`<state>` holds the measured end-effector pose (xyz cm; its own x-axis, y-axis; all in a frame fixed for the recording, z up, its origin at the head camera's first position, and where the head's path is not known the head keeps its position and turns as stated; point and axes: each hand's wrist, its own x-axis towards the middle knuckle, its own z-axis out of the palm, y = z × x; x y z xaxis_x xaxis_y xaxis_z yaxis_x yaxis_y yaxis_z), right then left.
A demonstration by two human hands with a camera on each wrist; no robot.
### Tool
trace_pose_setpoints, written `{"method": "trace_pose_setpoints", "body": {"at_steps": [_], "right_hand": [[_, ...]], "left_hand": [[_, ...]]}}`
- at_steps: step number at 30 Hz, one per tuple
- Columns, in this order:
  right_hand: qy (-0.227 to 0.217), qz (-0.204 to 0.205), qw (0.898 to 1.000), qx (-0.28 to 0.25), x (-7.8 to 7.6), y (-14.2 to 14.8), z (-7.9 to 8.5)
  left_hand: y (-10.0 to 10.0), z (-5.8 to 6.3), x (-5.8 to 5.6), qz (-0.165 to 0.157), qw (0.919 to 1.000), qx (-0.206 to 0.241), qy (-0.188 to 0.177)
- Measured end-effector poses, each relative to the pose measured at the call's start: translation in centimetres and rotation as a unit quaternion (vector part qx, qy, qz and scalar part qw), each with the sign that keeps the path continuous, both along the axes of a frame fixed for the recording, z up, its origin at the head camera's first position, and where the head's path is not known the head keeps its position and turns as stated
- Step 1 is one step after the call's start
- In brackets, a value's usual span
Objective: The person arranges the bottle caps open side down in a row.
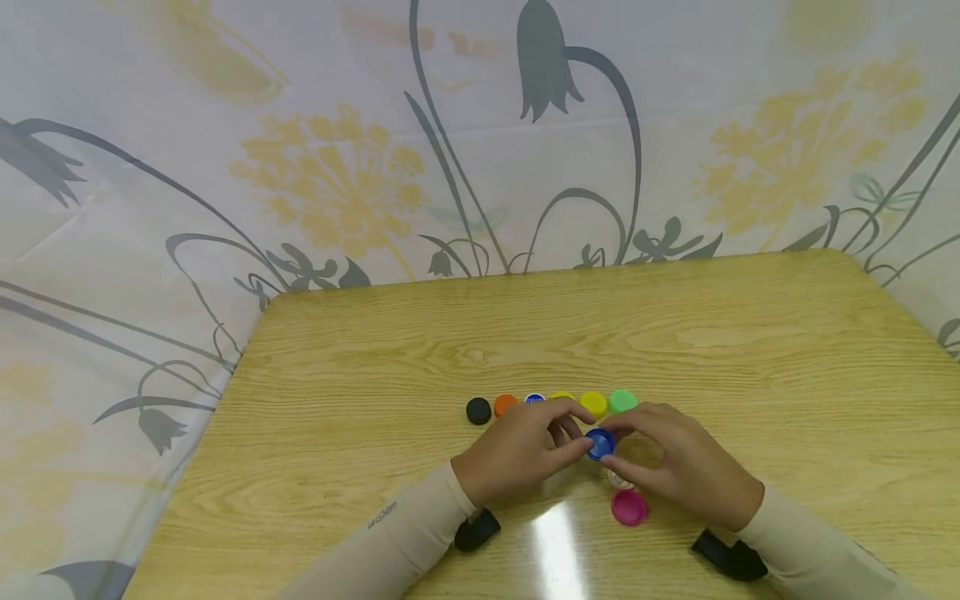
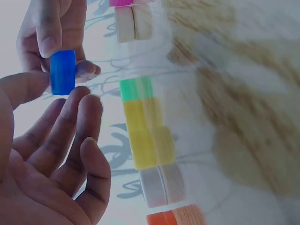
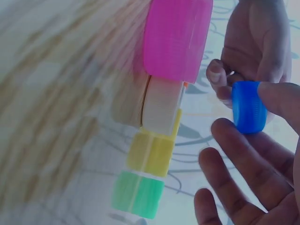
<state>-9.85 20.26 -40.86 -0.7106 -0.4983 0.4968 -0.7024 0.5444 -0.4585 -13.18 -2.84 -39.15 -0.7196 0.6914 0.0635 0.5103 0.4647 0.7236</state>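
A blue bottle cap is between my two hands, raised over the table, with its hollow side up in the head view. My right hand pinches it between thumb and index finger. From the other side, my left hand grips it with thumb and fingertips. Under the right hand, a whitish cap is partly hidden. Nearer me lies a pink cap. Behind the hands runs a row of caps: black, orange, white and blue, two yellow and green.
The wooden table extends well past the hands on both sides and behind the row. A floral-patterned cloth hangs along its back and left edges. Black straps are on both wrists. Light glares off the tabletop in front.
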Motion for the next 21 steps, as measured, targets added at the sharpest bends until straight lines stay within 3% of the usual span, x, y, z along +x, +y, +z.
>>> {"method": "trace_pose_setpoints", "body": {"at_steps": [14, 21], "right_hand": [[-0.003, 0.035, 0.998, -0.058, -0.36, -0.06, -0.15], [-0.026, 0.041, 0.997, -0.062, -0.43, 0.03, -0.20]], "left_hand": [[-0.11, 0.48, 0.04, 0.026, 0.9983, 0.045, -0.027], [-0.01, 0.45, 0.15, 0.023, 0.9984, 0.050, -0.009]]}}
